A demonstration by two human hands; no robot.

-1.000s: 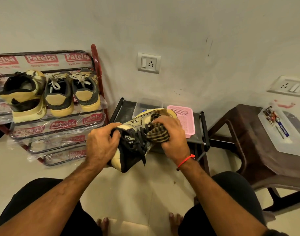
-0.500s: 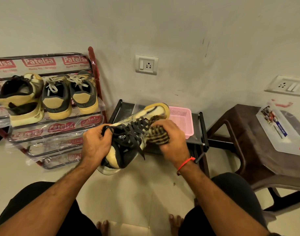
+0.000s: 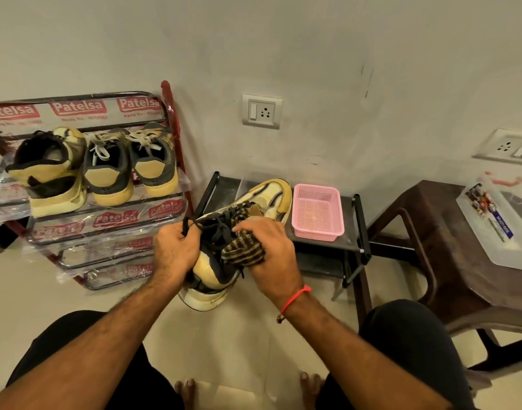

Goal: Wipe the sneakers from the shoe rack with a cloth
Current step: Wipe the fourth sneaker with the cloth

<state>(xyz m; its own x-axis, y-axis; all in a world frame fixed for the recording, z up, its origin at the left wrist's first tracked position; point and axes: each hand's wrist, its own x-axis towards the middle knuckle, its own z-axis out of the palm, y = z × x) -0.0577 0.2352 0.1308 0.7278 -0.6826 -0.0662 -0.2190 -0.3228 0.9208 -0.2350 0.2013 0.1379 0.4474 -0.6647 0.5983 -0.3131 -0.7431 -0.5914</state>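
Observation:
A yellow, cream and black sneaker (image 3: 268, 199) with black laces is held in front of me, toe pointing away. My left hand (image 3: 174, 253) grips its heel end near the collar. My right hand (image 3: 271, 253) holds a bunched brown checked cloth (image 3: 243, 251) pressed against the sneaker's side by the laces. On the shoe rack (image 3: 171, 113) at the left stand three more sneakers: a matching high one (image 3: 49, 173) and a grey-and-yellow pair (image 3: 129, 170).
A low black stand (image 3: 357, 220) against the wall carries a pink plastic basket (image 3: 317, 211). A brown plastic stool (image 3: 449, 253) at the right holds a clear lidded box (image 3: 499, 220). Wall sockets sit above. My knees and bare toes are at the bottom.
The sneaker has been turned so its laces face up and its heel has dropped lower. The cloth has slid back from the toe area toward the laces.

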